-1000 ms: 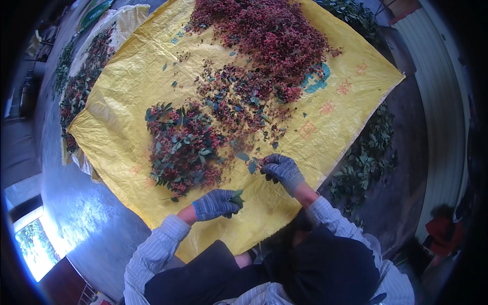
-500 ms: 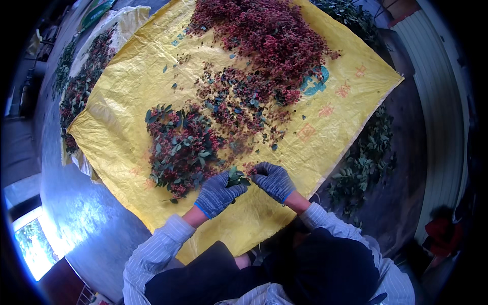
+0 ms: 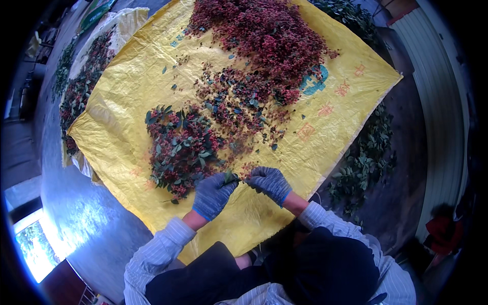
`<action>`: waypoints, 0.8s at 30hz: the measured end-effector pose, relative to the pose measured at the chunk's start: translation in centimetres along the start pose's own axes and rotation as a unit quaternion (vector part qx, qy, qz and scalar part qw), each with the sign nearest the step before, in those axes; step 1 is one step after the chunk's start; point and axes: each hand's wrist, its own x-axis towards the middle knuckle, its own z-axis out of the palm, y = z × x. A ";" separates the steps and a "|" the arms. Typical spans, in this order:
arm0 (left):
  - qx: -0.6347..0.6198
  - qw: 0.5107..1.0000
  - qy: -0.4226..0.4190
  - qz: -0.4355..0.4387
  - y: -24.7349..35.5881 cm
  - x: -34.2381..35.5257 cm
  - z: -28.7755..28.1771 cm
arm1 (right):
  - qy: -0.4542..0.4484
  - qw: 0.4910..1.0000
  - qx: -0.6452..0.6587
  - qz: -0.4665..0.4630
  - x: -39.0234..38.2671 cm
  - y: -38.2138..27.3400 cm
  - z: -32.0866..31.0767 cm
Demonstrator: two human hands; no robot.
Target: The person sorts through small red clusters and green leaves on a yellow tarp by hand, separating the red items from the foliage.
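Two-handed, working on a yellow sheet (image 3: pixel 274 218), just below centre towards six o'clock. Clasping green leaves (image 3: pixel 229 176) in the gloved left hand (image 3: pixel 212 193) at seven o'clock, probably steadying a stem between thumb and forefinger. Bending the gloved right hand (image 3: pixel 269 184) at five o'clock, pointing fingertips left towards the leaves. Showing a leafy berry pile (image 3: pixel 180 150) at nine o'clock, probably set near the left hand for easy reach; showing a redder berry heap (image 3: pixel 269 40) towards twelve, probably placed farther off for separation.

Hiding the right fingertips' undersides, leaving any grip on the red berries (image 3: pixel 248 169) just beyond impossible to tell. Cutting off the redder berry heap at the top edge. Partly covering leafy branches (image 3: pixel 363 157) at three o'clock behind the sheet's edge. Blurring scattered bits (image 3: pixel 239 109) between the piles.
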 end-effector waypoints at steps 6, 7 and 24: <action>0.220 0.937 -0.010 0.272 1.1 -0.4 -0.2 | 0.059 0.991 -0.111 -0.054 0.4 0.7 0.8; 0.234 0.927 -0.032 0.291 1.4 -0.6 -0.2 | 0.050 0.992 -0.101 -0.049 0.4 0.8 1.0; -0.186 0.951 -0.201 -0.144 1.7 0.6 -1.4 | 0.118 0.939 -0.209 -0.246 -2.8 -2.1 2.1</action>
